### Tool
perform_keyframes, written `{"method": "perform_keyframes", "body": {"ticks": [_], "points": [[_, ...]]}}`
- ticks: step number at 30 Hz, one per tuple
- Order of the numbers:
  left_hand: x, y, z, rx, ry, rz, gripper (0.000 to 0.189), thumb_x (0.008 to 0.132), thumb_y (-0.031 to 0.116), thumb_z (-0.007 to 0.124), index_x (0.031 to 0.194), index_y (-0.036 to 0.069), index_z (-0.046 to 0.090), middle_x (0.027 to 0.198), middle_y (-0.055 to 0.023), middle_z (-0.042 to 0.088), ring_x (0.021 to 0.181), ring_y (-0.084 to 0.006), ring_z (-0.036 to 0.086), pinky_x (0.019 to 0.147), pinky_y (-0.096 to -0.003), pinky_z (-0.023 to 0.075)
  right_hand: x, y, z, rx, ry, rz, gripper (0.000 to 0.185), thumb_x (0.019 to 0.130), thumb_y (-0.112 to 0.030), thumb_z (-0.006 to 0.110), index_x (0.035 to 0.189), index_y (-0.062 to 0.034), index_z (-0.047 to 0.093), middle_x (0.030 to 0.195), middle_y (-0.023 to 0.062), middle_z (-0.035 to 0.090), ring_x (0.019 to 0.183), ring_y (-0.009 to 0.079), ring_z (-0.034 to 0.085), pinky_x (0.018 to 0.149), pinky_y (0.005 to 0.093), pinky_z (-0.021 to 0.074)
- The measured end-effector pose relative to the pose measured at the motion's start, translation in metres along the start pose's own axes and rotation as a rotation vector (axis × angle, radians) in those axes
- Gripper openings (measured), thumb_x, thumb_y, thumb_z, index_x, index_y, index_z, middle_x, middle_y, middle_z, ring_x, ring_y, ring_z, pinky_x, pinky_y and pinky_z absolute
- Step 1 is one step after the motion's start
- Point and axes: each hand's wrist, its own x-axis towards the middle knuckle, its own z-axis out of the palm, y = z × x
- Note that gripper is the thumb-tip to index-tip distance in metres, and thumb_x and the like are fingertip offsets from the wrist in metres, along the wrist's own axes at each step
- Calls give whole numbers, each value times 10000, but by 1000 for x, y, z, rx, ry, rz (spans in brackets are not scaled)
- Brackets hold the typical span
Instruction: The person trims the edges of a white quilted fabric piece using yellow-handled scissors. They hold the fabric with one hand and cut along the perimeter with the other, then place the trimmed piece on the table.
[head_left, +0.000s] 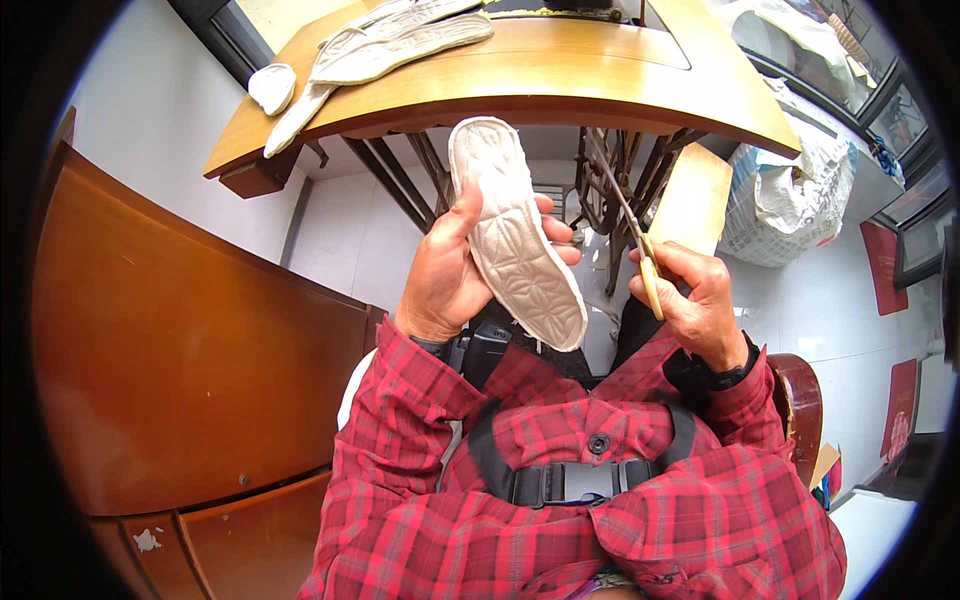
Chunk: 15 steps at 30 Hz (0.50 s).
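A white quilted fabric insole (517, 244) with stitched star-like patterns lies across the palm of my left hand (450, 266). My thumb rests on its near face, while the other fingertips show past its right edge. In my right hand (690, 300) is a pair of scissors (646, 259) with pale yellow handles, blades pointing up and away toward the table's underside. The scissors are apart from the insole, off to its right. More white quilted insoles (397, 49) lie in a pile on the wooden sewing table (570, 71), some overlapping.
Under the tabletop stands a dark metal treadle frame (611, 176). A wooden board (694, 195) leans at its right, beside a stuffed white woven sack (787, 187). A brown wooden cabinet (187, 337) borders my left. A small white rounded piece (272, 88) sits at the table's left edge.
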Motion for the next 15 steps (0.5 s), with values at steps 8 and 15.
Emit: {"method": "perform_keyframes", "body": {"ticks": [8, 15], "points": [[-1, 3, 4, -29, 97, -26, 731, 1017, 576, 339, 1282, -86, 499, 1132, -297, 641, 1061, -480, 635, 932, -571, 516, 1, -18, -37, -206, 303, -88, 284, 848, 12, 688, 1127, 56, 658, 837, 76, 668, 650, 76, 611, 582, 219, 489], [-10, 8, 18, 247, 265, 109, 275, 966, 118, 586, 1150, -85, 554, 1004, -253, 688, 932, -382, 708, 841, -479, 584, 22, -45, -120, -496, 553, 33, 132, 851, -18, 681, 950, 30, 608, 843, 96, 688, 749, 158, 689, 651, 288, 537]]}}
